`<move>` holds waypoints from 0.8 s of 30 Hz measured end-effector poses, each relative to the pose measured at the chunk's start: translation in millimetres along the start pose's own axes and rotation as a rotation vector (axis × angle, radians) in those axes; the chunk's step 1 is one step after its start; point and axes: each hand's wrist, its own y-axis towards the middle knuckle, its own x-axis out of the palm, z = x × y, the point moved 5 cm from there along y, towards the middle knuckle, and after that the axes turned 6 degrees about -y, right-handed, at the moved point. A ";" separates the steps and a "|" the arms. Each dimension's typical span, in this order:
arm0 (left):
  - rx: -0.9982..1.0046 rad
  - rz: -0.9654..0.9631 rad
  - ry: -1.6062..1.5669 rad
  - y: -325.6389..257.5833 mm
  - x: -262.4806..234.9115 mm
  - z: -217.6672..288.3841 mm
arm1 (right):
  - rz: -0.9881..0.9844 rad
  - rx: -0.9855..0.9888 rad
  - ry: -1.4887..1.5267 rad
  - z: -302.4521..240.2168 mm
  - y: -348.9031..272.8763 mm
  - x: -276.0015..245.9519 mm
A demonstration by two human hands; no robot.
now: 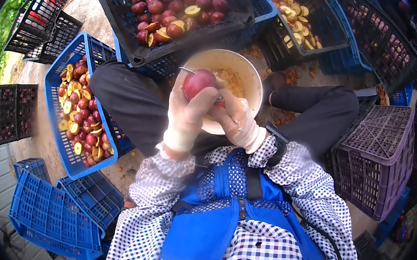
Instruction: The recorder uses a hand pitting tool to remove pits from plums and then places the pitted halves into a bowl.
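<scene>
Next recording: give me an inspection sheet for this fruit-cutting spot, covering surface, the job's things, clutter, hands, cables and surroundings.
Surface: bare ground with fruit scraps; the person sits, bowl between the knees.
Job's things: red fruit held over the bowl; a thin blade shows at its top left.
Clutter: black crate of whole and halved fruit ahead; blue crate of halves on the left; purple crate upside down on the right.
Hands: both gloved; left hand grips the fruit, right hand is closed just beside it.
Cables: a dark cord over the right sleeve.
Surroundings: stacked blue crates, grass at far left.
</scene>
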 end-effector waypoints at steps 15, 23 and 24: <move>-0.102 -0.164 0.469 15.3 -0.5 22.1 | -0.330 0.122 0.141 22.3 4.3 -8.1; -0.025 -0.024 0.293 6.7 5.1 8.0 | -0.233 0.141 0.279 14.2 -1.9 -1.5; -0.032 -0.016 0.491 8.7 3.7 16.3 | -0.324 0.187 0.277 16.9 1.0 -4.2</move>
